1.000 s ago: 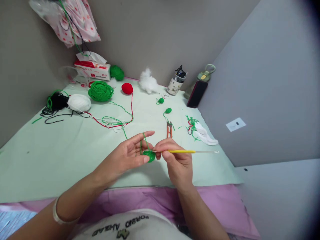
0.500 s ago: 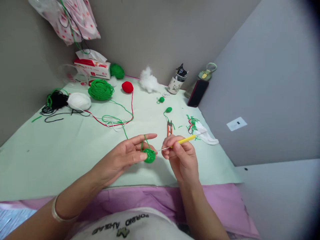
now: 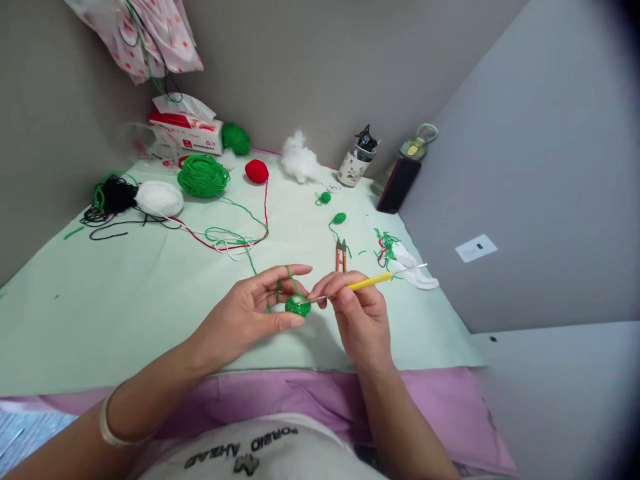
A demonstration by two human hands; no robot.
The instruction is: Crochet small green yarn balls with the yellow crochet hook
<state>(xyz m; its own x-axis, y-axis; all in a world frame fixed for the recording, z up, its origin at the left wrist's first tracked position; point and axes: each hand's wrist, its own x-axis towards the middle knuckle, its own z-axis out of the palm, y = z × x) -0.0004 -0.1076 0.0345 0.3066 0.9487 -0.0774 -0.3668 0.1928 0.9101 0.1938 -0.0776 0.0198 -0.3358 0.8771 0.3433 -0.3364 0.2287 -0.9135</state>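
Note:
A small round green crochet piece, with something white showing in its opening, is between the fingers and thumb of my left hand. Green yarn runs over that hand's raised index finger down to the piece. My right hand is closed around a crochet hook with a yellow grip. The hook's metal tip reaches the top edge of the green piece; whether it goes through a stitch I cannot tell. Just beyond my right hand lie orange thread snips.
At the back left are a green yarn ball, a white yarn ball, black yarn and a red ball. White stuffing, a pen cup and a phone stand behind. Yarn scraps lie right.
My right hand has shifted left, bringing the hook tip over the green piece. The piece has tilted so its white-filled opening shows, and my left thumb has moved below it.

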